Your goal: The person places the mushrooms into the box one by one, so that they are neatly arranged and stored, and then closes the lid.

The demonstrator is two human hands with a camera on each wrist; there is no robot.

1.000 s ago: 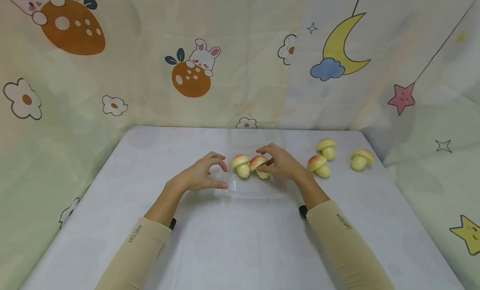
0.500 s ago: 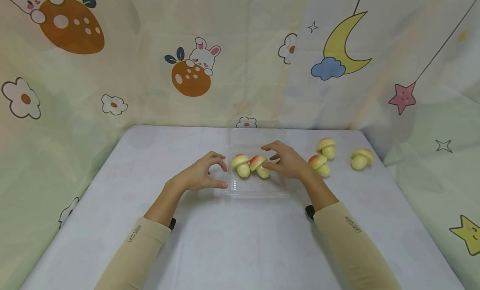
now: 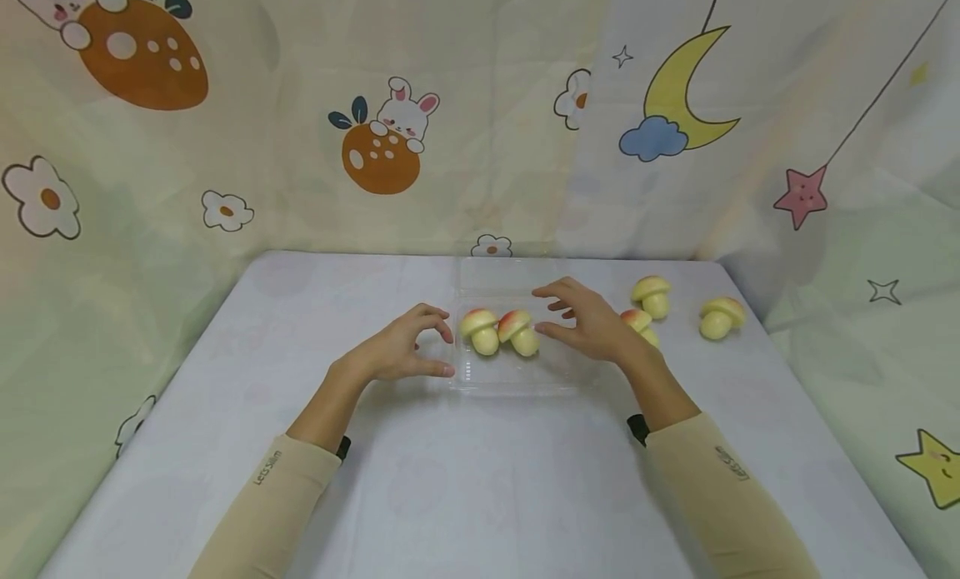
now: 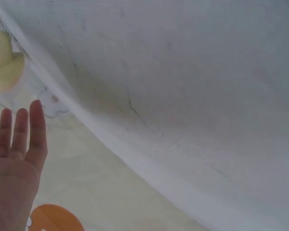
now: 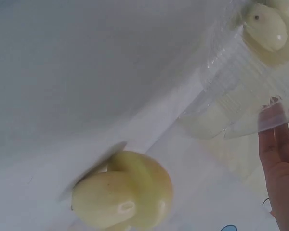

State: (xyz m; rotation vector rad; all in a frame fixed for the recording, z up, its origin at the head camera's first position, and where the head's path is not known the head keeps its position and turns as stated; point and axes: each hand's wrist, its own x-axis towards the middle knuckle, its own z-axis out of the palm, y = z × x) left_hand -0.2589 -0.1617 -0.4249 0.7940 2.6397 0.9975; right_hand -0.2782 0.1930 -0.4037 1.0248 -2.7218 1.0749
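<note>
Two toy mushrooms with yellow, red-tinged caps lie side by side in a clear plastic container (image 3: 517, 379): a left mushroom (image 3: 480, 332) and a right mushroom (image 3: 519, 333). My left hand (image 3: 405, 343) is at the container's left side, thumb and fingers spread in a loose arc and holding nothing. Over the container's right side is my right hand (image 3: 588, 319), its fingers apart from the right mushroom and nothing in them. In the right wrist view the fingers (image 5: 274, 139) show beside the clear plastic, and a mushroom (image 5: 123, 190) lies on the table nearby.
On the table's right are three more mushrooms: a back one (image 3: 650, 296), a far-right one (image 3: 722, 318) and one (image 3: 642, 325) partly hidden behind my right hand. The container's clear lid (image 3: 495, 275) lies back toward the patterned backdrop (image 3: 487, 146). A white cloth covers the table (image 3: 465, 487).
My right hand has let go of the right mushroom in the container and moved away to the right, its fingers spreading. The left hand has stayed in place.
</note>
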